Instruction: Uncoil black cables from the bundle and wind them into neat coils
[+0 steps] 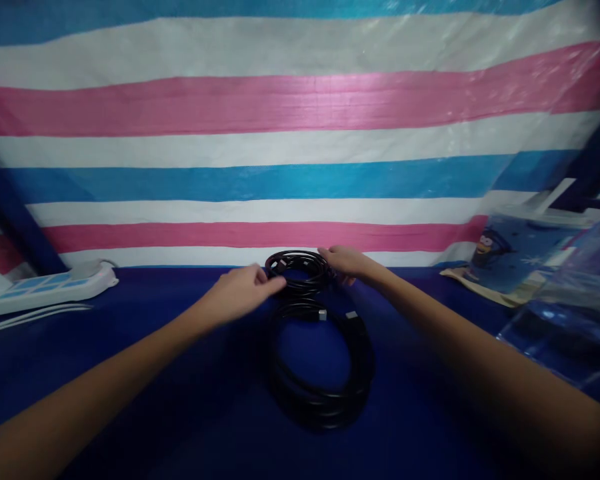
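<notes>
Two coils of black cable lie one behind the other on a dark blue tabletop (180,400). My left hand (243,291) is at the left edge of the far cable coil (300,287), its fingers curled and its thumb across the front of the loops. On the opposite side, my right hand (347,261) is closed around the coil's right edge, thumb on top. Some of its fingertips are hidden. Nearer to me rests the larger cable coil (325,403), untouched, with a square silver plug (323,315) and a flat silver plug (351,315) at its top.
A white power strip (55,291) with pale cords (35,315) sits at the left. To the right are a blue printed bag (517,253) with a cartoon figure and clear plastic packaging (570,333). A striped sheet (260,107) hangs behind the table.
</notes>
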`<state>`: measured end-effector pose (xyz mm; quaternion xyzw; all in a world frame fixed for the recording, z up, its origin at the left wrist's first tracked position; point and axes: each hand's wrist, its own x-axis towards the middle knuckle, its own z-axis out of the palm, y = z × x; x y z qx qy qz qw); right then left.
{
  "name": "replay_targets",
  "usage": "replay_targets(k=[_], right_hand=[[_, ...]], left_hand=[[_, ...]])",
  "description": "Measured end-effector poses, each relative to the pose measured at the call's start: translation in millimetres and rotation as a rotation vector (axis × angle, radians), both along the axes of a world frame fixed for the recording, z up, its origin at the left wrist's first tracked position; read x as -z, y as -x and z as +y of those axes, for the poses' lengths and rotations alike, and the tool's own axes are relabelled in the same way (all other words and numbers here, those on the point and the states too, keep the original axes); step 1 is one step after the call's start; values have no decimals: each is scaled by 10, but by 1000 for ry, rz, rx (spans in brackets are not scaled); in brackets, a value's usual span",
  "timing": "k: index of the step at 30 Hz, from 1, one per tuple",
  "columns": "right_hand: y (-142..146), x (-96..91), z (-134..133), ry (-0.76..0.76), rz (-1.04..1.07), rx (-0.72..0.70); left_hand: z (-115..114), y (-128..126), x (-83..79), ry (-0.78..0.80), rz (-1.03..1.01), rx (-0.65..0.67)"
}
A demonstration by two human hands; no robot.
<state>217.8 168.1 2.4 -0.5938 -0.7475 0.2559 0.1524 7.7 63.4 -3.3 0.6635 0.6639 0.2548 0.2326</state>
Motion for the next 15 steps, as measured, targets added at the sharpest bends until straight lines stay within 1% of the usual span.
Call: replay_targets(k=[2,4,6,7,8,9,10,11,12,13,14,15], right_hand=[[-22,-58,-66,-124,-16,17],[-32,-114,-233,-261,-22,16],[-50,-153,-513,-348,-24,-24],[-67,-161,-690,-353,-14,-71],[-89,-160,-885,-330,-1,-148],[-116,-149,-1089,-260,40,-276],[-144,-131,-1293,-63,181,-458],[-170,-108,-1489,133,344,-573],[-190,-84,-1668,265,524,-626],[-204,-63,-1824,348,667,-652],[-211,-48,-1949,420,770,-649],[-215,-40,-2041,465,824,-644]], left_hand=[[-229,-59,39,84,134,131],[-426,-110,89,121,168,199],[-596,-134,113,149,65,209],[-677,-136,106,196,-29,213],[-756,-134,85,243,-137,216],[-835,-131,49,261,-242,219],[-910,-129,1,235,-318,222],[-979,-130,-56,160,-350,229],[-1039,-134,-119,28,-339,234],[-1084,-138,-182,-135,-295,244],[-1111,-136,-239,-293,-230,255],[-1117,-122,-286,-428,-148,256]])
